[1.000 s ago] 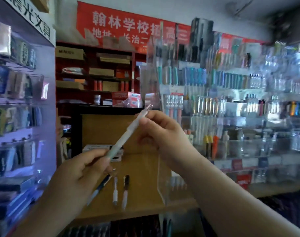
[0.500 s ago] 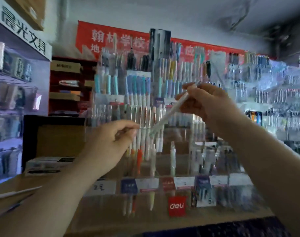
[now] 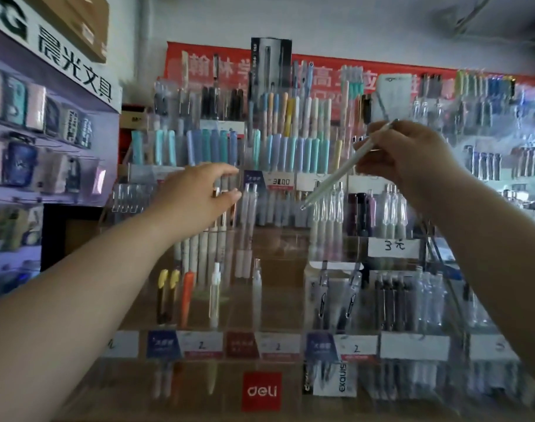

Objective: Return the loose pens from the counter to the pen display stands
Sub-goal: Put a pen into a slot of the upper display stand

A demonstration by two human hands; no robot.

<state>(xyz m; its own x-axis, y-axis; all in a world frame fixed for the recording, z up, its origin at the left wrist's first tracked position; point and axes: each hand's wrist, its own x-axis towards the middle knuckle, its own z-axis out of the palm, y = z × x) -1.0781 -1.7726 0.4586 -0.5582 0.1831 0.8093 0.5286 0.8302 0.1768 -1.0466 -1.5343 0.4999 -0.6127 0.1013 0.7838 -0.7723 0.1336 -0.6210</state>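
My right hand [image 3: 412, 159] is shut on a pale whitish-green pen [image 3: 336, 178], pinching its upper end. The pen slants down to the left, and its tip hangs in front of the middle tier of the clear acrylic pen display stand [image 3: 412, 345]. My left hand [image 3: 193, 199] reaches to the same tier further left. Its thumb and forefinger are apart around the top of a pen [image 3: 216, 191] that stands in the display. Rows of upright pens fill the tiers above and below both hands. No loose pens on the counter are in view.
A red "deli" label [image 3: 261, 390] marks the stand's base at the front. A purple-lit shelf of packaged goods [image 3: 47, 123] stands on the left. More clear pen racks [image 3: 488, 117] run along the right. A black pen box [image 3: 271, 65] tops the stand before a red banner [image 3: 327, 76].
The view has swung right, from the counter to the display stand. My left hand let go of the pen's lower end and reached to the middle tier. My right hand carried the pen up and right.
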